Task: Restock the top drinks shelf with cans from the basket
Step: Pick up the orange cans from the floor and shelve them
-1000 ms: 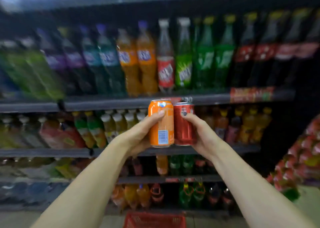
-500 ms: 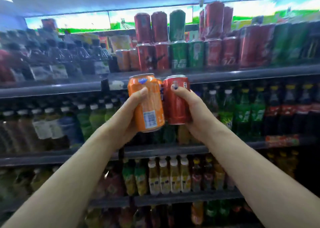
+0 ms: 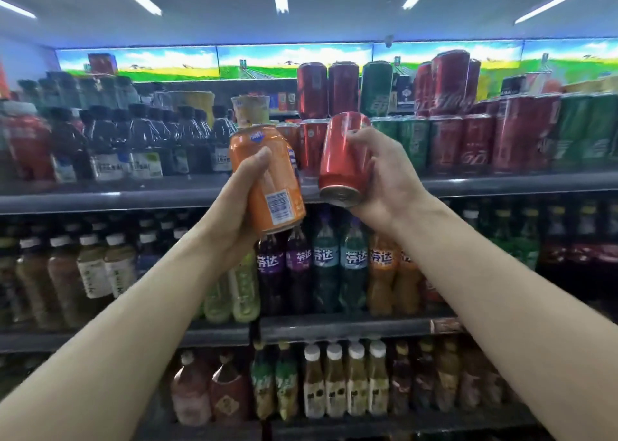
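Both forearms bare, no sleeves; hands w/o gloves.

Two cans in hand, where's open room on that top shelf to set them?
Little shows. The top shelf is crowded: dark bottles left, stacked red and green cans right. The one bare patch is its front strip below the dark bottles. Behind the orange can and red can, I can't tell.

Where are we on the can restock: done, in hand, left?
Done: the top shelf already carries stacked red and green cans on its right half.
In hand: the left hand has a grip on an orange can, the right hand on a red can, both tilted at the shelf edge.
Left: shelving these two. The basket is out of view, so the remaining count is unknown.
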A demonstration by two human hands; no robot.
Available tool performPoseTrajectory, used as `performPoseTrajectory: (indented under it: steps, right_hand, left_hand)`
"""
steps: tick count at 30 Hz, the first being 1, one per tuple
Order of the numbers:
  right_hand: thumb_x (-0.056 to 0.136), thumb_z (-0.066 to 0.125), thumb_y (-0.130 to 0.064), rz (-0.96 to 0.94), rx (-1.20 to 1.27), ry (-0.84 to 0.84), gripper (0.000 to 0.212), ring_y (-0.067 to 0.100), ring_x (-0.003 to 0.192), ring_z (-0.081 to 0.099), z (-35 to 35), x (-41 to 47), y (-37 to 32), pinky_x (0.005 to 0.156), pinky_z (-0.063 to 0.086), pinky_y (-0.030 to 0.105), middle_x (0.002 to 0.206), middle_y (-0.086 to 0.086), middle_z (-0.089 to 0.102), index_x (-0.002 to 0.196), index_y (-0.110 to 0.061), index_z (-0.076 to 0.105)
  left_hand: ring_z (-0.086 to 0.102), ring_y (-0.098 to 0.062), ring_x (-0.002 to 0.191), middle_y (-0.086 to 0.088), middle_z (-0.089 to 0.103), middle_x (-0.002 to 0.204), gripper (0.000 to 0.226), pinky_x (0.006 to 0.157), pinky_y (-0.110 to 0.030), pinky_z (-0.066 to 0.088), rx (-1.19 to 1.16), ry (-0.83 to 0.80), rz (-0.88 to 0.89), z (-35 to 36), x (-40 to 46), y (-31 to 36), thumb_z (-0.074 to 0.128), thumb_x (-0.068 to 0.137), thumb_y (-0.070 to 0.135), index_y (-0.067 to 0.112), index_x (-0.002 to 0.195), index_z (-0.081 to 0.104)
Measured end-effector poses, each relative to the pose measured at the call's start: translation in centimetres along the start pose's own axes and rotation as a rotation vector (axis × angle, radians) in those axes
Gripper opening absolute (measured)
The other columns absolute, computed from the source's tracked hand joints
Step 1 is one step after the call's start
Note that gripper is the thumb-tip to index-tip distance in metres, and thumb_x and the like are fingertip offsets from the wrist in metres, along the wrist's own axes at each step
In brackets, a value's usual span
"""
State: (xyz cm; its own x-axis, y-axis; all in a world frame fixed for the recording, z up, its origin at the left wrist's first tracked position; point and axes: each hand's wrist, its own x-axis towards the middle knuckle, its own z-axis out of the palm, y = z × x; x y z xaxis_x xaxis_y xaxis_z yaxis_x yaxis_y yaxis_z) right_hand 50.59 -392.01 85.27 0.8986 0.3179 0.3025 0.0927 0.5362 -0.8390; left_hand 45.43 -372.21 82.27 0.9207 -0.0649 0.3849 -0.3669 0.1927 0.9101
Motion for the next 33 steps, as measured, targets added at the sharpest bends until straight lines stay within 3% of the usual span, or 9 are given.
performPoseTrajectory:
  steps: [3, 6, 11, 16, 21, 25, 29, 33]
  right_hand:
    - [0.092, 0.059, -0.019, -0.037, -0.083, -0.023, 0.037, 0.027, 0.086, 0.066, -0.2, 1.4, -1.9, 0.079, 0.059, 0.043, 0.096, 0.011, 0.067, 0.127, -0.005, 0.057]
    - [0.094, 0.063, -0.018, -0.075, -0.154, -0.009, 0.03, 0.027, 0.086, 0.068, -0.1, 3.1, -3.4, 0.088, 0.058, 0.048, 0.091, 0.008, 0.069, 0.122, -0.008, 0.06]
    - [0.086, 0.077, -0.015, -0.179, -0.268, 0.041, 0.055, 0.029, 0.089, 0.075, 0.7, 6.1, -4.8, 0.074, 0.063, 0.045, 0.114, 0.017, 0.072, 0.134, -0.004, 0.052]
    - [0.074, 0.087, -0.022, -0.38, -0.606, 0.213, 0.057, 0.015, 0.085, 0.077, 2.2, 8.8, -6.5, 0.08, 0.063, 0.037, 0.105, 0.002, 0.076, 0.125, -0.018, 0.063]
    - [0.057, 0.091, -0.036, -0.513, -0.8, 0.352, 0.066, 0.015, 0.091, 0.075, 4.4, 12.1, -7.3, 0.085, 0.062, 0.038, 0.102, -0.006, 0.074, 0.119, -0.025, 0.068]
    - [0.064, 0.093, -0.035, -0.53, -0.866, 0.405, 0.064, 0.014, 0.095, 0.071, 5.4, 14.9, -7.1, 0.09, 0.06, 0.038, 0.099, -0.011, 0.069, 0.121, -0.023, 0.067]
    - [0.07, 0.091, -0.037, -0.51, -0.938, 0.455, 0.057, 0.013, 0.097, 0.069, 5.3, 16.9, -6.2, 0.094, 0.058, 0.035, 0.1, -0.01, 0.068, 0.118, -0.021, 0.065]
    - [0.077, 0.087, -0.037, -0.489, -0.985, 0.483, 0.048, 0.011, 0.095, 0.063, 4.3, 18.1, -4.9, 0.091, 0.052, 0.026, 0.101, -0.008, 0.065, 0.114, -0.021, 0.062]
  left_hand:
    - [0.071, -0.029, 0.109, -0.009, 0.073, 0.118, 0.08, 0.1, -0.054, 0.057, 0.011, 0.013, 0.043, 0.0, 1.4, 0.8, 0.07, 0.072, 0.061, 0.019, 0.138, 0.059]
    - [0.071, -0.029, 0.108, -0.01, 0.072, 0.117, 0.085, 0.092, -0.051, 0.061, 0.035, 0.028, 0.088, 0.1, 3.1, 1.7, 0.084, 0.066, 0.06, 0.018, 0.135, 0.06]
    - [0.076, -0.024, 0.104, -0.006, 0.077, 0.114, 0.114, 0.084, -0.042, 0.062, 0.071, 0.027, 0.139, -0.2, 5.7, 2.9, 0.092, 0.043, 0.07, 0.018, 0.138, 0.058]
    - [0.072, -0.032, 0.117, -0.013, 0.07, 0.133, 0.123, 0.09, -0.048, 0.061, 0.095, 0.046, 0.141, -1.3, 8.4, 4.4, 0.094, 0.041, 0.07, 0.02, 0.145, 0.053]
    - [0.078, -0.023, 0.097, -0.007, 0.072, 0.118, 0.095, 0.077, -0.041, 0.063, 0.106, 0.013, 0.14, -3.2, 10.9, 5.1, 0.086, 0.064, 0.059, 0.021, 0.144, 0.052]
    - [0.077, -0.022, 0.094, -0.006, 0.073, 0.114, 0.073, 0.078, -0.044, 0.062, 0.088, 0.021, 0.137, -4.8, 12.8, 4.8, 0.075, 0.077, 0.053, 0.022, 0.14, 0.055]
    - [0.078, -0.019, 0.086, -0.004, 0.074, 0.107, 0.06, 0.071, -0.039, 0.063, 0.085, 0.023, 0.121, -5.7, 14.1, 3.9, 0.079, 0.08, 0.053, 0.023, 0.129, 0.06]
    - [0.077, -0.026, 0.095, -0.004, 0.075, 0.105, 0.05, 0.075, -0.043, 0.063, 0.103, 0.021, 0.103, -6.5, 15.1, 3.1, 0.076, 0.082, 0.053, 0.025, 0.121, 0.062]
